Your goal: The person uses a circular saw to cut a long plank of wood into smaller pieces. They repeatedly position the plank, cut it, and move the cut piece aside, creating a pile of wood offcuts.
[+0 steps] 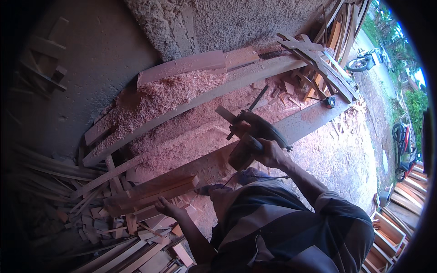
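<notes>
My right hand (271, 155) is wrapped round the handle of a dark portable power saw that looks like a circular saw (253, 132). The saw is tilted, with a flat metal plate and a thin rod sticking out on its far side. It is over a long plank (296, 123) strewn with pink shavings; whether it touches the plank I cannot tell. My left hand (169, 208) is off to the left with its fingers apart, holding nothing. Close beyond it lie reddish-brown boards (152, 196).
A pale beam (195, 102) runs past heaped wood shavings (173, 93). Offcuts (132, 223) crowd the lower left. At the plank's far right end sits a small dark object (329, 102), perhaps a tape measure, near stacked boards (318, 61). A motorcycle (364, 61) stands outside.
</notes>
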`<move>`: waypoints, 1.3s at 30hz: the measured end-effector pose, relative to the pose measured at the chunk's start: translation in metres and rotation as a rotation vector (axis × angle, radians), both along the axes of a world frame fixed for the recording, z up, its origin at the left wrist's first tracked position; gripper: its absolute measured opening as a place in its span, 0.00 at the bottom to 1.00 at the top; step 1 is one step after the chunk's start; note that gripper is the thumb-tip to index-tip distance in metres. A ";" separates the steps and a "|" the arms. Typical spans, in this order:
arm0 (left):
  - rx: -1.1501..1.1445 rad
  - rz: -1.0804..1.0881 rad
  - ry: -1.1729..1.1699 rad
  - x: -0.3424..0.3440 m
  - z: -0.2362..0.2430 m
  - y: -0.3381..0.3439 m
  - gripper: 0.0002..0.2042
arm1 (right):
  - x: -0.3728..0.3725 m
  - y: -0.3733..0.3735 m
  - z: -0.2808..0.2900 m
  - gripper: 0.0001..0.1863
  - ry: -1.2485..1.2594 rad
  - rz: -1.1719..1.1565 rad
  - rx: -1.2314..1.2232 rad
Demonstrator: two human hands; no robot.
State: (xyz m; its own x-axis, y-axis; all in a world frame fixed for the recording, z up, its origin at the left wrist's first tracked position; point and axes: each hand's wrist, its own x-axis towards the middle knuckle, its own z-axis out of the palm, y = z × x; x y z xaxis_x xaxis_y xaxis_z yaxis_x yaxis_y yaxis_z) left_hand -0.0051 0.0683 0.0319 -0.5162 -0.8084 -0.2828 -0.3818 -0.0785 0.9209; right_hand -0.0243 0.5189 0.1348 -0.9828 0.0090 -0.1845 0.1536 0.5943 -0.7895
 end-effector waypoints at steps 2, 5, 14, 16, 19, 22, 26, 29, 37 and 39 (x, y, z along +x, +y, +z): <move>-0.013 0.099 -0.080 -0.009 -0.008 -0.006 0.45 | 0.007 0.024 -0.010 0.23 0.025 -0.059 -0.009; 0.163 0.092 0.045 -0.026 -0.026 -0.012 0.58 | 0.015 0.051 -0.020 0.21 0.043 -0.138 -0.003; 0.110 0.274 -0.032 -0.056 -0.102 -0.053 0.46 | 0.028 0.065 -0.035 0.20 0.042 -0.241 -0.030; 0.049 0.292 -0.033 -0.051 -0.093 -0.045 0.46 | 0.029 0.063 -0.038 0.20 0.036 -0.222 -0.027; -0.052 0.240 -0.024 -0.044 -0.077 -0.001 0.45 | 0.030 0.058 -0.038 0.22 0.029 -0.217 -0.046; -0.120 0.130 -0.025 -0.037 -0.083 0.074 0.45 | 0.029 0.053 -0.038 0.23 0.036 -0.192 -0.049; -0.079 0.030 0.026 -0.032 -0.098 0.134 0.45 | 0.028 0.049 -0.036 0.26 -0.016 -0.184 -0.092; 0.149 -0.024 0.234 -0.026 -0.100 0.126 0.45 | 0.027 0.049 -0.038 0.28 -0.073 -0.171 -0.077; -0.141 -0.596 -0.133 0.001 -0.080 0.004 0.25 | 0.034 0.051 -0.047 0.27 -0.013 -0.150 -0.033; -0.295 -0.674 -0.108 0.009 -0.088 0.008 0.26 | 0.035 0.048 -0.052 0.26 0.118 -0.130 -0.037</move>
State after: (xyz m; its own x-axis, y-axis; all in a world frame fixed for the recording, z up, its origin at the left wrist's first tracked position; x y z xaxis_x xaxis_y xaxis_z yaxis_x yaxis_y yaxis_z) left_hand 0.0040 0.0766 -0.0566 -0.9087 -0.3765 -0.1804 -0.3494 0.4495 0.8221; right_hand 0.0103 0.5666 0.0829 -0.9885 0.1333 -0.0708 0.1329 0.5458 -0.8273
